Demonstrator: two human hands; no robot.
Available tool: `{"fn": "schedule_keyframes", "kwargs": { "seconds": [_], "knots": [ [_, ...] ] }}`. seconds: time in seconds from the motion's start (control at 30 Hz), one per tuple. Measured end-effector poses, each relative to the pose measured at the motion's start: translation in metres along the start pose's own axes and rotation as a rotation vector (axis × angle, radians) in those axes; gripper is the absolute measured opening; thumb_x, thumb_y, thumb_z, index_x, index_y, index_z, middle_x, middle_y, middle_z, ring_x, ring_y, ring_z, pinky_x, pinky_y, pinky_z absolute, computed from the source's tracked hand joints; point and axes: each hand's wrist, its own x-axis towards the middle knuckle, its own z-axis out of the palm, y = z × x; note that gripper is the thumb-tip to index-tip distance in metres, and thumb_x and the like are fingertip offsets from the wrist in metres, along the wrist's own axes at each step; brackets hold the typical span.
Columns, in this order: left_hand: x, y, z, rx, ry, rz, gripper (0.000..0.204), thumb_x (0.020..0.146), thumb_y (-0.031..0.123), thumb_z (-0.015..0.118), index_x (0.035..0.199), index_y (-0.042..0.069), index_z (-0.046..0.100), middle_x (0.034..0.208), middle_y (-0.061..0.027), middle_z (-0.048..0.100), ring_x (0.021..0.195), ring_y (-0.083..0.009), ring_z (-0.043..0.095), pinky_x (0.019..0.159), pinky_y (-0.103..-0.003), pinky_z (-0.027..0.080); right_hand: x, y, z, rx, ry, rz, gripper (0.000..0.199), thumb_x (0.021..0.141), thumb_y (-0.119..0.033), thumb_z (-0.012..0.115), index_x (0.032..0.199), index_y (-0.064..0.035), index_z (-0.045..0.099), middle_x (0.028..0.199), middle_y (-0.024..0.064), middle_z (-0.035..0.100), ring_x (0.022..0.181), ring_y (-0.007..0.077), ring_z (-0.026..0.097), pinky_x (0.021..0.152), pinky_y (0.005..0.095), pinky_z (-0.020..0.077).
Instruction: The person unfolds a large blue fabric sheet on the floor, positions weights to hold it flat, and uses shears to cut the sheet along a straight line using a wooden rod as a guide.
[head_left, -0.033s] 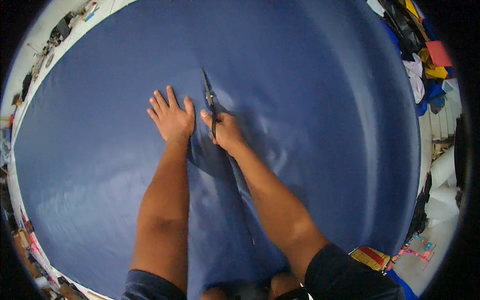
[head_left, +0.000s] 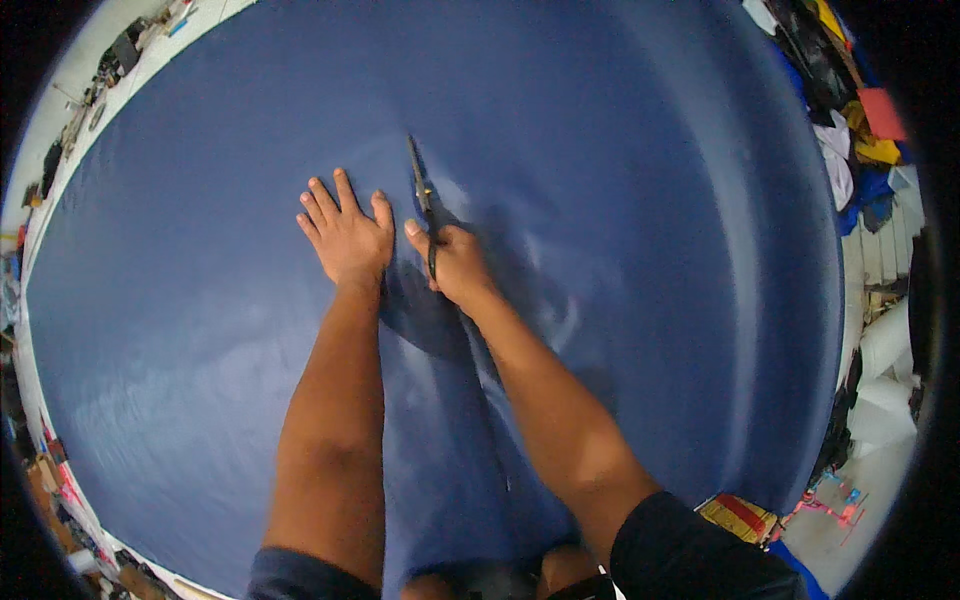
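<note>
A wide sheet of dark blue, slightly glossy material [head_left: 220,380] fills most of the view. My left hand [head_left: 350,240] lies flat on it, fingers spread, just left of the scissors. Dark-handled scissors [head_left: 421,185] are gripped in my right hand [head_left: 460,265], their blades pointing away from me and looking nearly closed. The thumb and part of one handle loop show; my other fingers are mostly hidden. A long slit runs through the sheet from the scissors back toward me, partly under my right forearm, with creases around it.
Crumpled cloths and bags in several colours [head_left: 835,165] lie beyond the sheet's right edge, with white rolls [head_left: 885,335] nearer. A yellow and red package [head_left: 738,518] sits at the lower right. Small tools and clutter [head_left: 120,60] line the left edge. My knees show at the bottom.
</note>
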Motion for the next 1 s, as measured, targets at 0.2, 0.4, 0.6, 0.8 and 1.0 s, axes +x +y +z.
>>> {"fn": "schedule_keyframes", "kwargs": {
  "seconds": [0.2,0.4,0.6,0.8,1.0],
  "knots": [
    [0.005,0.010,-0.003,-0.027,-0.091,0.009,0.068,0.092,0.046,0.052,0.148,0.011,0.039,0.154,-0.0244,0.030,0.143,-0.0436,0.026,0.118,-0.055,0.016,-0.003,0.013,0.004,-0.051,0.117,0.002,0.050,0.089,-0.050,0.068,0.073,-0.0044,0.055,0.060,0.0051,0.052,0.053,0.0156,0.051,0.051,0.0319,0.0402],
    [0.005,0.009,-0.016,-0.051,-0.191,-0.048,0.070,0.090,0.045,0.052,0.149,0.010,0.037,0.156,-0.0239,0.027,0.145,-0.0425,0.022,0.119,-0.054,0.014,0.051,-0.022,0.008,-0.015,0.069,0.059,0.055,0.088,-0.054,0.068,0.072,-0.0033,0.055,0.061,0.0084,0.054,0.056,0.0192,0.051,0.054,0.0352,0.0397],
    [0.009,0.015,-0.016,-0.048,-0.234,-0.049,0.067,0.091,0.042,0.052,0.148,0.009,0.039,0.156,-0.0258,0.026,0.145,-0.0452,0.021,0.118,-0.057,0.014,0.152,-0.076,0.010,0.021,0.055,0.021,0.054,0.088,-0.056,0.068,0.066,-0.0114,0.047,0.053,0.0002,0.046,0.043,0.0104,0.043,0.040,0.0279,0.0333],
    [0.009,0.015,-0.018,-0.033,-0.269,-0.053,0.066,0.091,0.040,0.052,0.147,0.006,0.039,0.155,-0.0283,0.026,0.144,-0.0474,0.021,0.116,-0.059,0.015,0.221,-0.118,0.008,0.071,-0.027,0.041,0.054,0.088,-0.058,0.066,0.064,-0.0131,0.046,0.052,0.0007,0.046,0.042,0.0113,0.042,0.041,0.0287,0.0330],
    [0.010,0.016,-0.017,-0.046,-0.287,-0.026,0.068,0.091,0.040,0.053,0.147,0.005,0.038,0.154,-0.0298,0.025,0.144,-0.0487,0.021,0.115,-0.061,0.015,0.304,-0.151,0.014,0.115,-0.034,0.026,0.056,0.086,-0.059,0.068,0.062,-0.0138,0.045,0.052,0.0011,0.046,0.042,0.0132,0.043,0.042,0.0301,0.0347]
  ]
}}
